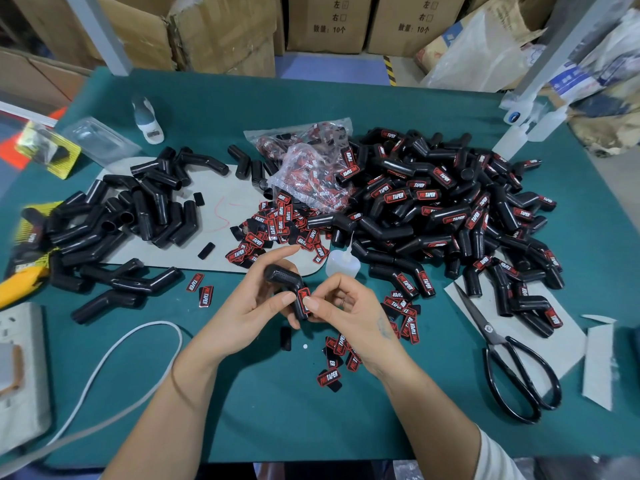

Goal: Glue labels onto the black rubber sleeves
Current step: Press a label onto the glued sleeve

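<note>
My left hand (258,299) grips a bent black rubber sleeve (282,277) above the green table, index finger stretched out. A red and black label (303,299) lies on the sleeve's lower leg, and my right hand (341,306) pinches that leg with the thumb pressing on the label. A small clear glue bottle (338,263) with a thin nozzle stands just behind my hands. Bare sleeves (138,216) are heaped at the left, labelled sleeves (450,209) at the right. Loose labels (270,230) lie scattered around the middle.
Black scissors (505,351) lie at the right on grey card. A plastic bag of labels (311,174) sits at centre back. A white cable (114,358) and a power strip (20,368) are at the left, with a yellow knife (17,285). Cardboard boxes (329,22) stand behind the table.
</note>
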`<state>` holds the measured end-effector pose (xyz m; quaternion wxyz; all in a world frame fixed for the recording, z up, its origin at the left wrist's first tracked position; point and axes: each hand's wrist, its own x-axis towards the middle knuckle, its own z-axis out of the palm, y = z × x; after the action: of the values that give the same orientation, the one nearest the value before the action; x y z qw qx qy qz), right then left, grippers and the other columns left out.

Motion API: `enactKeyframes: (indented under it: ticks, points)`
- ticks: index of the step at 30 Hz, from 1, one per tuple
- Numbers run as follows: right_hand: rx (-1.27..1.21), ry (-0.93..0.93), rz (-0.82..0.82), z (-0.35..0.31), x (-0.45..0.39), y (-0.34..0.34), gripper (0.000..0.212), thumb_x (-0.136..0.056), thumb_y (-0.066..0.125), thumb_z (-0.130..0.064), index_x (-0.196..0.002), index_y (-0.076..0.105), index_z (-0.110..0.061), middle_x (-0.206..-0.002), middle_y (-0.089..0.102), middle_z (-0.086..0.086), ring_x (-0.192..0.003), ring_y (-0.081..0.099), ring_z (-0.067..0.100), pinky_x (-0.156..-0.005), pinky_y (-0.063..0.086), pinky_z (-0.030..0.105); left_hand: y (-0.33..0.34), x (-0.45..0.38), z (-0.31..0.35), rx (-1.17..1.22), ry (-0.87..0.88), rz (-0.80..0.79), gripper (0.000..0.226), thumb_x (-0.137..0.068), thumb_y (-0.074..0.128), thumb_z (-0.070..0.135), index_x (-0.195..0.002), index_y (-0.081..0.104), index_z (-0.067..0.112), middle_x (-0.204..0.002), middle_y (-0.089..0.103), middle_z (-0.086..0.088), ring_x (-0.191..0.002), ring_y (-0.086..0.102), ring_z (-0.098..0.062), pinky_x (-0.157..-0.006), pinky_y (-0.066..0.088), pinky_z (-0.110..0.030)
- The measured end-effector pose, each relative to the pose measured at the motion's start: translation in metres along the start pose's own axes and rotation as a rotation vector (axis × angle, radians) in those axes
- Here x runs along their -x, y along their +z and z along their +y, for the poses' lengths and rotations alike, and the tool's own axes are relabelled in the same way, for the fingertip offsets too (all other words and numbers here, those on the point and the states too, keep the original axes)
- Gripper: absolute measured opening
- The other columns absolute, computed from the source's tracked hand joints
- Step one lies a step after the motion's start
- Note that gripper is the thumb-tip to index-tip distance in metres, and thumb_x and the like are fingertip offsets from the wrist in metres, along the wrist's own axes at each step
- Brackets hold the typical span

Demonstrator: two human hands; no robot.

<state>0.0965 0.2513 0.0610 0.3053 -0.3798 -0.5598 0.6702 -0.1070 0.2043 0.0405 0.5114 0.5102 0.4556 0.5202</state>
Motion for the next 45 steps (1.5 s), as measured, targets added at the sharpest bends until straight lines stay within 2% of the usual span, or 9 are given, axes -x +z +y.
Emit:
enactKeyframes:
  ticks: [7, 13, 16, 20, 25, 32, 38, 45]
  points:
    - [0.021, -0.008, 0.002, 0.0013, -0.0002, -0.0001, 0.017, -0.085, 0.084, -0.038, -0.085, 0.071, -0.027, -0.090, 0.075, 0.004, -0.087, 0.067, 0.018, -0.091, 0.059, 0.050, -0.0003, 0.0004, -0.0008, 0.001, -0.003, 0.002, 0.059, -0.103, 0.056, 0.006, -0.152, 0.046, 0.037, -0.118, 0.055, -0.006, -0.080, 0.063, -0.046, -0.072, 0.063, -0.043]
    - [0.031, -0.007, -0.002, 0.0023, -0.0004, -0.0005, 0.022, -0.084, 0.084, -0.044, -0.087, 0.071, -0.027, -0.091, 0.075, 0.004, -0.087, 0.068, 0.016, -0.094, 0.057, 0.056, -0.0013, 0.0004, -0.0011, -0.019, -0.008, 0.001, 0.059, -0.104, 0.056, 0.005, -0.153, 0.046, 0.037, -0.118, 0.055, -0.006, -0.080, 0.065, -0.044, -0.073, 0.063, -0.044]
    - [0.039, -0.007, -0.002, 0.0026, -0.0007, -0.0002, 0.022, -0.084, 0.084, -0.045, -0.087, 0.071, -0.028, -0.090, 0.075, 0.001, -0.086, 0.068, 0.015, -0.094, 0.057, 0.054, -0.0006, 0.0003, 0.0004, -0.021, -0.009, 0.002, 0.058, -0.104, 0.056, 0.007, -0.152, 0.046, 0.037, -0.118, 0.056, -0.007, -0.080, 0.065, -0.045, -0.073, 0.063, -0.044]
    - [0.044, -0.021, 0.007, 0.0029, -0.0011, 0.0000, 0.017, -0.086, 0.084, -0.038, -0.086, 0.070, -0.028, -0.088, 0.074, 0.002, -0.085, 0.067, 0.016, -0.090, 0.058, 0.049, 0.0015, 0.0004, 0.0017, -0.017, -0.007, 0.015, 0.057, -0.103, 0.054, 0.003, -0.154, 0.042, 0.026, -0.117, 0.052, -0.012, -0.079, 0.063, -0.044, -0.073, 0.063, -0.040]
    - [0.043, -0.023, 0.012, 0.0027, -0.0009, -0.0002, 0.017, -0.087, 0.083, -0.036, -0.086, 0.070, -0.024, -0.089, 0.074, 0.008, -0.085, 0.067, 0.017, -0.092, 0.057, 0.057, 0.0015, 0.0009, 0.0038, -0.010, -0.012, 0.020, 0.056, -0.102, 0.057, 0.010, -0.154, 0.038, 0.018, -0.118, 0.050, -0.015, -0.079, 0.062, -0.046, -0.073, 0.063, -0.040]
    - [0.053, -0.024, 0.012, 0.0013, -0.0004, 0.0000, 0.018, -0.087, 0.083, -0.036, -0.087, 0.070, -0.024, -0.088, 0.074, 0.005, -0.085, 0.068, 0.016, -0.092, 0.058, 0.055, 0.0007, 0.0005, 0.0038, -0.036, 0.008, 0.000, 0.058, -0.103, 0.056, 0.006, -0.153, 0.044, 0.033, -0.118, 0.053, -0.010, -0.077, 0.067, -0.038, -0.074, 0.062, -0.040]
    - [0.058, -0.027, 0.012, -0.0001, 0.0003, -0.0003, 0.016, -0.088, 0.083, -0.034, -0.087, 0.070, -0.025, -0.088, 0.074, 0.006, -0.085, 0.068, 0.016, -0.091, 0.058, 0.052, 0.0001, -0.0004, 0.0026, -0.041, 0.018, -0.006, 0.060, -0.103, 0.055, 0.003, -0.151, 0.047, 0.038, -0.118, 0.053, -0.011, -0.080, 0.067, -0.033, -0.074, 0.062, -0.038]
    - [0.077, -0.041, 0.015, -0.0026, 0.0009, 0.0001, 0.014, -0.088, 0.082, -0.033, -0.085, 0.069, -0.029, -0.085, 0.073, -0.002, -0.083, 0.067, 0.015, -0.087, 0.057, 0.037, 0.0004, -0.0006, 0.0023, -0.023, 0.023, -0.002, 0.061, -0.103, 0.056, 0.003, -0.150, 0.049, 0.041, -0.118, 0.052, -0.013, -0.080, 0.067, -0.035, -0.074, 0.062, -0.038]
